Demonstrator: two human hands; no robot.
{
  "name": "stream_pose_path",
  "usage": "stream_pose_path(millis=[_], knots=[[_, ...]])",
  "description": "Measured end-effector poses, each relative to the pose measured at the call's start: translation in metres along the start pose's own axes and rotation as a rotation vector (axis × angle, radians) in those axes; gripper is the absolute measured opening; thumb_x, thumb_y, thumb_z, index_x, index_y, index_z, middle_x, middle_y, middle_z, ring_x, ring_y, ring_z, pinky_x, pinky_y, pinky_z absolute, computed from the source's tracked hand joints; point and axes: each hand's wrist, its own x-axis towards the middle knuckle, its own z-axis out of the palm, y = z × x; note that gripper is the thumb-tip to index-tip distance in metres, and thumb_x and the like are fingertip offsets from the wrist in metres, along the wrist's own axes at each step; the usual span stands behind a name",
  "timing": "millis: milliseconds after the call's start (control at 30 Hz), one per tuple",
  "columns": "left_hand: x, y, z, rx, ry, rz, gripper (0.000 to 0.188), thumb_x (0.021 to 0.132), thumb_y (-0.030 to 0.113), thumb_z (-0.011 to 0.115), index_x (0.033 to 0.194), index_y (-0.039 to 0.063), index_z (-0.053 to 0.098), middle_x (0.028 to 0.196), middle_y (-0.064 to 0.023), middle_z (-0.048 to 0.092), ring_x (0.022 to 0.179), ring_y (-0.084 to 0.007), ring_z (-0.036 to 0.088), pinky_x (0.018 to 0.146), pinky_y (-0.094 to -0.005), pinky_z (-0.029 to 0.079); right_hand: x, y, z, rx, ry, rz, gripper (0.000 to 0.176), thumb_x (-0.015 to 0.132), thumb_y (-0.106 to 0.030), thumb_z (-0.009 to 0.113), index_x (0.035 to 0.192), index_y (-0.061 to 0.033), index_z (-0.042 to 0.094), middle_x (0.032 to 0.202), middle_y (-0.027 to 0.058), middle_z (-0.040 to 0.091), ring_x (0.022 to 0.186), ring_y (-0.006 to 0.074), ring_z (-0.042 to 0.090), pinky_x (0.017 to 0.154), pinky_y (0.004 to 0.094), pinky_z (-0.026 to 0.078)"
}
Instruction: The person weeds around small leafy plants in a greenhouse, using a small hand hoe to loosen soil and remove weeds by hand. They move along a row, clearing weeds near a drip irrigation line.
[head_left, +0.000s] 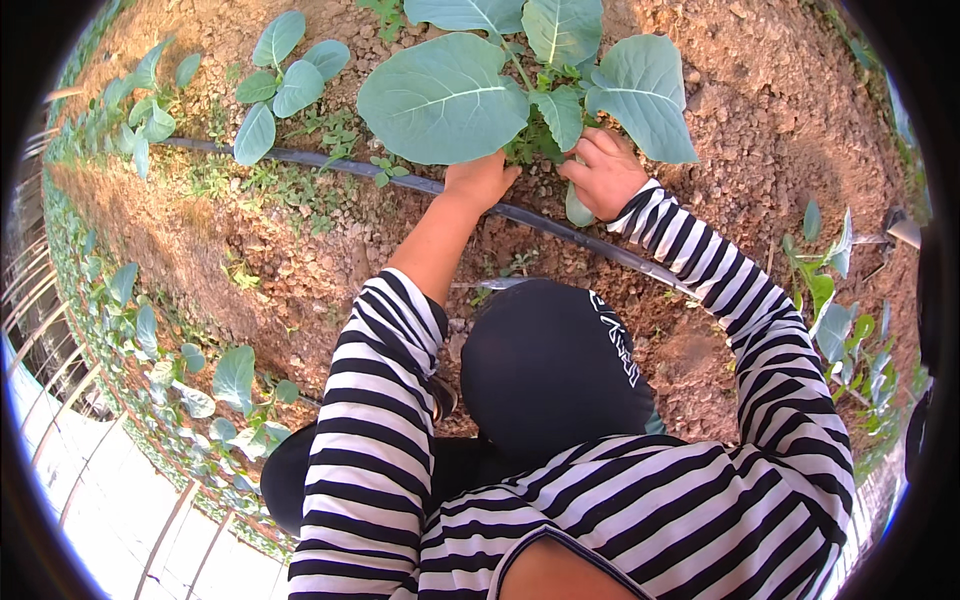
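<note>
A large broad-leaved cabbage-family plant (450, 97) grows from brown soil at the top middle. My left hand (480, 180) is under its biggest leaf, beside small green weeds (531, 142) at the base; the leaf hides most of its fingers. On the right of the base, my right hand (606, 172) has its fingers curled against the greenery, and whether a stem is between them is hidden. A small pale leaf (578, 206) shows just below my right hand. Both forearms wear black-and-white striped sleeves, the left one pushed up.
A black drip irrigation hose (570, 234) crosses the soil below both hands. Smaller plants (279, 86) stand at the upper left, with more leafy plants (236, 379) at the lower left and others (832, 322) at the right. My knee (555, 367) in dark cloth is close below the hose.
</note>
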Motion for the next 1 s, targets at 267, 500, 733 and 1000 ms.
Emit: stream_pose_path(millis=[267, 500, 733, 1000], knots=[[0.018, 0.003, 0.033, -0.088, -0.089, -0.141, 0.048, 0.077, 0.029, 0.064, 0.118, 0.010, 0.050, 0.112, -0.0101, 0.055, 0.101, -0.0294, 0.055, 0.085, -0.0407, 0.044, -0.011, 0.013, 0.006, 0.234, 0.154, 0.205, 0.022, 0.068, 0.001, 0.057, 0.089, -0.0073, 0.056, 0.096, 0.0092, 0.054, 0.093, 0.0294, 0.052, 0.080, 0.0376, 0.044], [0.018, 0.024, 0.015, -0.018, -0.115, -0.158, 0.032, 0.074, 0.025, 0.065, 0.101, 0.008, 0.063, 0.107, -0.0094, 0.055, 0.101, -0.0271, 0.054, 0.084, -0.0391, 0.046, -0.015, 0.008, 0.001, 0.252, 0.167, 0.382, 0.019, 0.074, 0.001, 0.054, 0.092, -0.0080, 0.055, 0.099, 0.0080, 0.056, 0.089, 0.0279, 0.057, 0.075, 0.0331, 0.046], [0.015, 0.007, 0.023, -0.006, -0.132, -0.092, 0.036, 0.085, 0.036, 0.048, 0.092, 0.005, 0.064, 0.084, -0.0131, 0.064, 0.075, -0.0322, 0.060, 0.070, -0.0429, 0.048, -0.016, 0.019, -0.012, 0.320, -0.006, 0.527, 0.027, 0.077, 0.006, 0.044, 0.097, -0.0095, 0.054, 0.100, 0.0070, 0.059, 0.089, 0.0257, 0.058, 0.075, 0.0310, 0.046], [0.004, -0.008, 0.066, -0.777, 0.063, -0.287, 0.029, 0.091, 0.025, 0.045, 0.098, 0.001, 0.058, 0.088, -0.0195, 0.061, 0.082, -0.0391, 0.056, 0.072, -0.0463, 0.045, -0.015, 0.028, -0.020, 0.305, -0.143, 0.669, 0.020, 0.086, -0.004, 0.048, 0.103, -0.0116, 0.054, 0.102, 0.0050, 0.060, 0.088, 0.0215, 0.059, 0.077, 0.0299, 0.045]])
